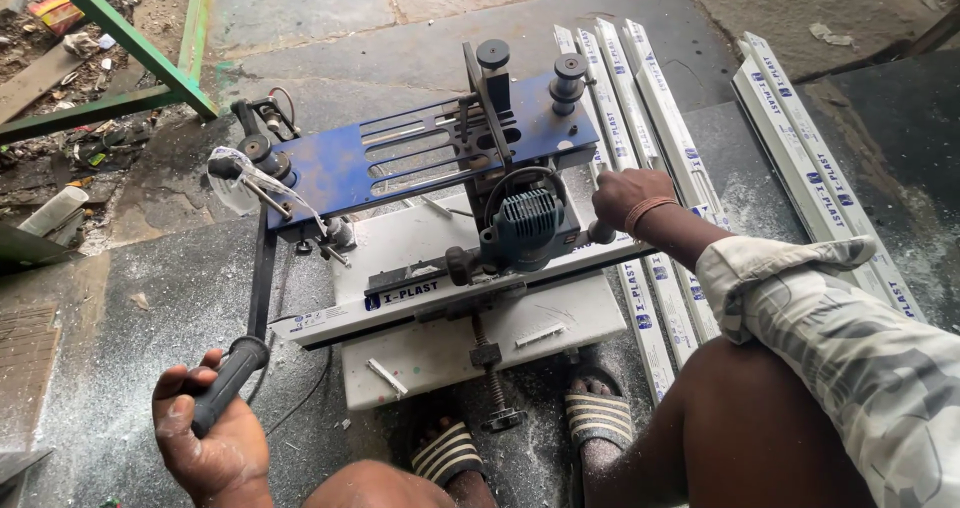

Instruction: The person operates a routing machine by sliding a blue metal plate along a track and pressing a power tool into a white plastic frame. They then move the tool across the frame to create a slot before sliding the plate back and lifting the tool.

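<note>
Milling step looks underway: left hand clenched around black ribbed lever handle, near left. Right hand grips black knob beside teal router motor. White plastic profile sits clamped under blue metal template plate, centre. Next move probably needs steady lever feed.

View count: one, the head camera, so no second view shares any of the scene.
Position: up above the seated person, just behind the knees and sandalled feet.
Facing: steeply down and forward across the floor.
Nearness: close; the left hand sits at the bottom edge, the right hand near centre.
Framing: blue routing machine just beyond and between both hands; white profile strips past the right hand; green metal frame far beyond the left hand.
</note>
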